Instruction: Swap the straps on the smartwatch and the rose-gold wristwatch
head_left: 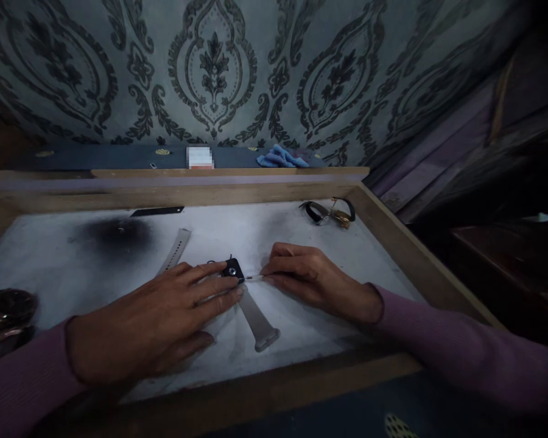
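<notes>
A black smartwatch body (233,270) lies on the white bottom of a shallow wooden drawer or tray, its round sensor facing up. My left hand (173,313) lies over it with fingers stretched out, fingertips touching its left and lower edge. Between the thumb and fingers of my right hand (308,274) is a thin pale tool (254,277), whose tip meets the watch body's right side. One grey strap piece (259,321) reaches down from the watch. Another grey strap piece with holes (176,249) lies beyond my left hand, which hides its lower end.
Wooden walls (237,193) surround the work surface. Watches (317,213) sit in the far right corner, and more watches (9,307) at the left. A black flat blade-like strip (158,212) lies near the back wall. Behind, a ledge carries a blue cloth (281,157) and a small blurred box (200,157).
</notes>
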A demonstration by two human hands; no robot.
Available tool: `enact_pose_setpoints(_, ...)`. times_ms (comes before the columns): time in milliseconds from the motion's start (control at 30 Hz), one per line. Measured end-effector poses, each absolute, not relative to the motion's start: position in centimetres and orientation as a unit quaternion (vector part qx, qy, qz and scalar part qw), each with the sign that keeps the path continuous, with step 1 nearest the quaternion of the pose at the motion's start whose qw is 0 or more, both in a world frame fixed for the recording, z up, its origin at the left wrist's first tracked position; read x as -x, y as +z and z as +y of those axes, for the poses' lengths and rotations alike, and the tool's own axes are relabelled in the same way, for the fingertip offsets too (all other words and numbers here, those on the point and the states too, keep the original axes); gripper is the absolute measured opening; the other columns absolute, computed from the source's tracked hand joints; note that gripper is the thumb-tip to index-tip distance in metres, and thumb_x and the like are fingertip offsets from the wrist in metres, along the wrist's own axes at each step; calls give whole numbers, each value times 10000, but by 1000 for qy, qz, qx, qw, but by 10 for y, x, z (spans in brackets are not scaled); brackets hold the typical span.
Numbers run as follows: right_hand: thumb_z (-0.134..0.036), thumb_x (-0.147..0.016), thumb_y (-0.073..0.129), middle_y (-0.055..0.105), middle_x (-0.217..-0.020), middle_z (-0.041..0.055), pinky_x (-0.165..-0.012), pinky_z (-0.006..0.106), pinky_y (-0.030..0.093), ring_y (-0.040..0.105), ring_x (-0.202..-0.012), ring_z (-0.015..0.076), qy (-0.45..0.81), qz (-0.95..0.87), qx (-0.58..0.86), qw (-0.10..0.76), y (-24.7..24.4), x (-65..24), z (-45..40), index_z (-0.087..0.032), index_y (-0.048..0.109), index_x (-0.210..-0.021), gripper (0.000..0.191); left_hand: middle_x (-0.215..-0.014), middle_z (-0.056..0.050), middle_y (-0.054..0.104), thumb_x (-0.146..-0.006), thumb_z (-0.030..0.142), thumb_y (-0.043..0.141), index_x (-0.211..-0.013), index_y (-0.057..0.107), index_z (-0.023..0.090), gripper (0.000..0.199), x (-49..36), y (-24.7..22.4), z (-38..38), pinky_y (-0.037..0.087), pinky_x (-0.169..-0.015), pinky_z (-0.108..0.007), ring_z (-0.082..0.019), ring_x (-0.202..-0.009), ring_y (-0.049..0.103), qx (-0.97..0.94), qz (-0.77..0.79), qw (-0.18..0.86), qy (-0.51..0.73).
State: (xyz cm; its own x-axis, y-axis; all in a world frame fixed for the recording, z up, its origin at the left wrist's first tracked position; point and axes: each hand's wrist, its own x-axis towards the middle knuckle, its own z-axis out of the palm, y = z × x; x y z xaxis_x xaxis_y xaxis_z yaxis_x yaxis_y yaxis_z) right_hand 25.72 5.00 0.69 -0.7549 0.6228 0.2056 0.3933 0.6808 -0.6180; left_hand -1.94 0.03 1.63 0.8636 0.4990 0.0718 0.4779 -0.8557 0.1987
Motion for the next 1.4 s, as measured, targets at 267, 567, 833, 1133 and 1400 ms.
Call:
enact_pose_setpoints(267,-215,-985,502,578,-805,42,-627,241,459,572,-696,128,288,-890,283,213,9,-256,49,-142,682,-905,210,-1482,-69,492,-929,241,531,-1452,398,212,541,22,14,0,351,-1118,-445,-274,-1406,365,-961,258,81,58)
enact_pose_setpoints(567,-194,-975,509,571,-799,38,-613,240,455,570,-689,125,284,-891,284,214,7,-256,49,-132,684,-896,202,-1487,-75,485,-926,214,520,-1442,412,199,527,20,17,1,371,-1105,-454,-282,-1394,383,-961,254,87,59)
enact_pose_setpoints(833,-204,-985,491,576,-811,47,-628,247,461,574,-698,129,285,-894,277,209,8,-256,50,-126,686,-907,224,-1483,-73,491,-936,229,543,-1431,416,203,512,20,19,1,358,-1110,-437,-279,-1388,395,-961,253,95,64)
enact_pose_setpoints(1133,-187,-987,497,574,-808,49,-618,223,443,559,-692,119,263,-902,267,213,8,-257,52,-117,691,-913,219,-1502,-91,465,-905,221,591,-1444,398,178,574,20,18,2,381,-1083,-473,-309,-1391,391,-963,249,91,49)
enact_pose_setpoints(1400,-195,-991,493,569,-813,47,-630,235,452,560,-707,124,254,-906,265,212,6,-257,53,-122,692,-912,226,-1502,-89,466,-911,202,557,-1448,396,191,561,20,17,3,379,-1091,-471,-303,-1398,387,-961,251,102,48)
